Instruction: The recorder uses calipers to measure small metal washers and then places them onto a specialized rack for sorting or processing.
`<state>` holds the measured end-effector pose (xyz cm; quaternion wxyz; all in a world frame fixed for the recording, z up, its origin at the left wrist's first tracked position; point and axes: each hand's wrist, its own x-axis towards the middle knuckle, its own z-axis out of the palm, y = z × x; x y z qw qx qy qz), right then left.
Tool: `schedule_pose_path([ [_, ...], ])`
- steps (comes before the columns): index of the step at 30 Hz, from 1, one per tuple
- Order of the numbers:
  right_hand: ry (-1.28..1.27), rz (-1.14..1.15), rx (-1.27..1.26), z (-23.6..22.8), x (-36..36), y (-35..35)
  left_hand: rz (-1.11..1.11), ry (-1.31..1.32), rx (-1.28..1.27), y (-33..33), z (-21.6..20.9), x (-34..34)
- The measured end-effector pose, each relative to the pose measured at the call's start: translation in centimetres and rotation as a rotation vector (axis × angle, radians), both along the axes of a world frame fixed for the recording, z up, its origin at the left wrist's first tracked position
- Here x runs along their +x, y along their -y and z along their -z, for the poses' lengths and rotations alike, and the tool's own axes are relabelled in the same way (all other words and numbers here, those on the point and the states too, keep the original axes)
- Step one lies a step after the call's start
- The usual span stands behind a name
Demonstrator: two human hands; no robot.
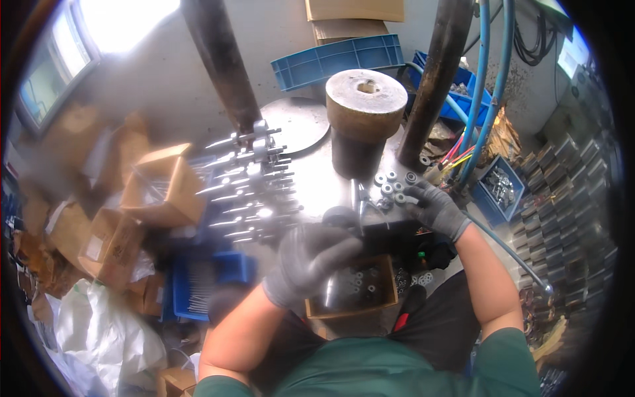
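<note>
While both gloved hands work at mid-frame in the head view, the right hand [433, 208] lies open, fingertips touching a cluster of about seven small metal rings [391, 187] on the steel surface [317, 178] right of centre. The left hand [311, 258], blurred, curls loosely just below centre; whether it grips anything I cannot tell. One cardboard box [354, 291] of more rings sits beneath it. One thick cylinder [366, 116] stands upper centre between two dark columns [221, 63]. Roughly a dozen pins [254, 192] bristle left of centre. Two blue bins [499, 188] sit right and lower left.
</note>
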<state>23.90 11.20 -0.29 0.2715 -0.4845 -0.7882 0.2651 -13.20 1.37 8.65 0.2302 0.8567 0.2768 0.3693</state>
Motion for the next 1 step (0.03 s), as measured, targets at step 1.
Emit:
schedule_pose_path([
  [1,-0.003,0.008,0.006,0.27,0.72,0.43,0.014,0.025,0.008,-0.12,0.03,0.40],
])
